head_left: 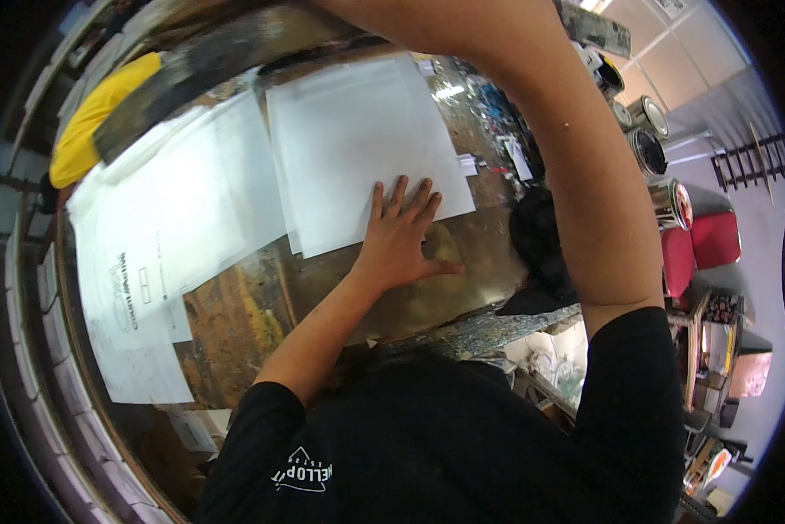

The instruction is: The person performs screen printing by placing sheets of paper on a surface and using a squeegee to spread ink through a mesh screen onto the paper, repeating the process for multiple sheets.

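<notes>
My left hand [399, 244] lies palm down with its fingers spread. Its fingertips rest on the near edge of white paper sheets [349, 140], and its thumb is over the stained table surface [340, 284]. At least two sheets show, slightly out of line with each other. My right forearm [598, 192] reaches up across the right side to the top edge of the picture, where the hand itself is out of sight. Left of the white sheets lie thin translucent sheets [183, 192], one with dark printing.
A black cloth [537, 244] lies at the table's right. Paint cans [646, 153] stand beyond my right arm, with red chairs [716, 240] behind. A yellow object [104, 118] lies at the far left, beside a dark board [179, 83]. Racks [52, 332] line the left side.
</notes>
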A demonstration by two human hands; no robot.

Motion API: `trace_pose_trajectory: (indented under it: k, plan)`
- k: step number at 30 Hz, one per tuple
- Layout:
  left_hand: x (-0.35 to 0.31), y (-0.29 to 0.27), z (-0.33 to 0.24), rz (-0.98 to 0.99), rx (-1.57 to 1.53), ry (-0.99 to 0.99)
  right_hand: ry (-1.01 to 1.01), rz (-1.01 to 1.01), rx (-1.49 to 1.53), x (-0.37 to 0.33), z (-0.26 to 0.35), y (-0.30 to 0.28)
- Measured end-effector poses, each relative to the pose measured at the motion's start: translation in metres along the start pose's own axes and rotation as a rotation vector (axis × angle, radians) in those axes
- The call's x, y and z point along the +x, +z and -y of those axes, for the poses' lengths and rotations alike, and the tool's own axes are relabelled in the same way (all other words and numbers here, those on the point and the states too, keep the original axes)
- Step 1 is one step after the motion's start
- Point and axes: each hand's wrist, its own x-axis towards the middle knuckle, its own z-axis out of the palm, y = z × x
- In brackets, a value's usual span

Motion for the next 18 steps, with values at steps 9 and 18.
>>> trace_pose_trajectory:
  k: [9,18]
  plan:
    - [0.022,0.016,-0.026,0.045,0.045,0.012,0.071,0.045,0.013,-0.005,-0.010,-0.002]
    - [0.013,-0.020,-0.007,-0.337,-0.042,-0.150,0.161,-0.025,-0.116,0.003,0.012,0.001]
